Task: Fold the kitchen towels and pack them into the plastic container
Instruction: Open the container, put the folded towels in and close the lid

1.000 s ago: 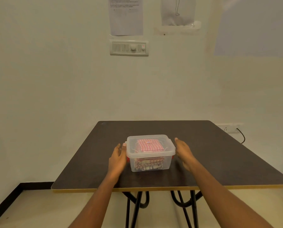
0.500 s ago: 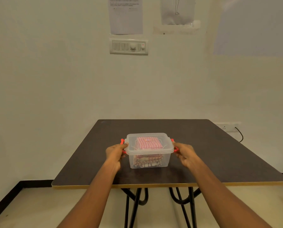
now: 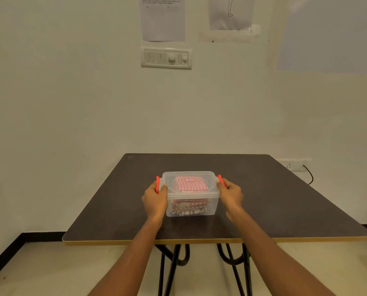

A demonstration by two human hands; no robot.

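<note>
1. The left hand [image 3: 156, 199] curls its fingers round the left clip [image 3: 157, 184]; the right hand [image 3: 231, 194] likewise grips the right clip [image 3: 220, 180].
2. Both clips flank the lidded plastic container [image 3: 191, 208], which sits mid-table [image 3: 285, 210], towards the near edge.
3. Folded checked towels [image 3: 190, 184] fill it; folding and packing look done, with only snapping the clips down seemingly left.

I see my left grip [image 3: 156, 199] and right grip [image 3: 231, 195] holding the two ends of the lidded clear container [image 3: 192, 195] at its red latches [image 3: 157, 184]. It sits on the dark table [image 3: 263, 199], with folded checked towels [image 3: 190, 183] stacked inside.
</note>
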